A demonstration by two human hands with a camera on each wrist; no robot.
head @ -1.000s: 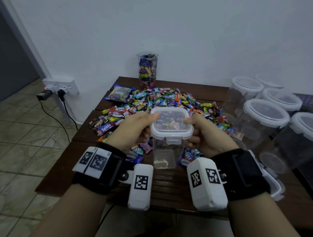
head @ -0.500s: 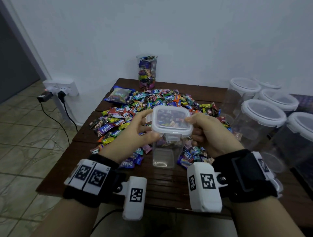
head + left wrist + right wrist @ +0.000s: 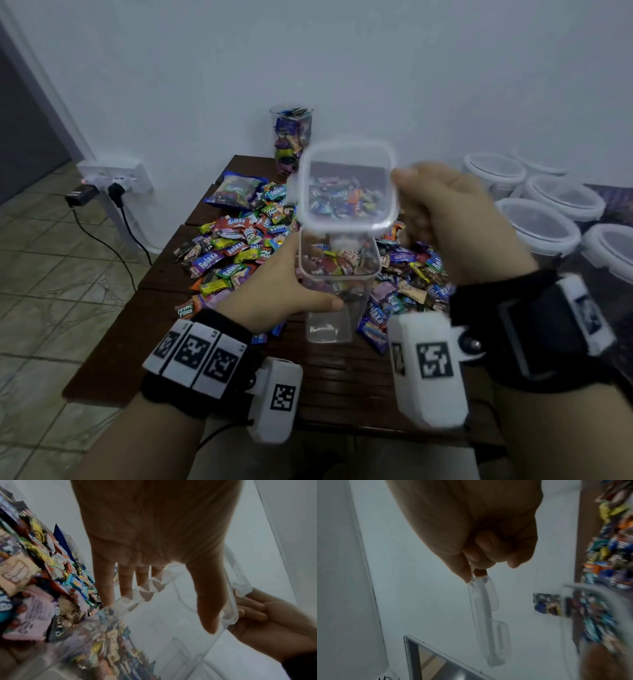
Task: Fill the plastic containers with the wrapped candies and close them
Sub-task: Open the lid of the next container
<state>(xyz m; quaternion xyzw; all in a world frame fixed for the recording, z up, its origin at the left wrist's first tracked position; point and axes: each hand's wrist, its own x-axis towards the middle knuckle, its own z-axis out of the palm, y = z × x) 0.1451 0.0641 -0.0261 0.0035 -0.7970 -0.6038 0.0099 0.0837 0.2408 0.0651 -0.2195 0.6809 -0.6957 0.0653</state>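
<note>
A clear square container point(image 3: 337, 274) stands on the table's near middle; my left hand point(image 3: 298, 294) grips its left side, thumb across the front. Candies show through its walls and its bottom looks bare. My right hand point(image 3: 402, 192) pinches the right edge of the clear lid point(image 3: 346, 185), which hangs blurred just above the container's mouth. The left wrist view shows my left hand point(image 3: 154, 547) wrapped round the container point(image 3: 171, 622). In the right wrist view my right hand point(image 3: 471, 573) pinches the lid point(image 3: 486, 615) edge-on. Wrapped candies point(image 3: 236, 250) lie heaped behind.
A tall clear jar point(image 3: 291, 137) full of candies stands at the back by the wall. Several lidded empty containers point(image 3: 541, 226) crowd the right side. The wooden table point(image 3: 342, 383) shows bare slats near me. A power strip point(image 3: 113, 174) with cables sits at the left.
The lid was sitting on the container under both hands. My right hand has lifted it off and up; my left hand slid down to grip the container's side.
</note>
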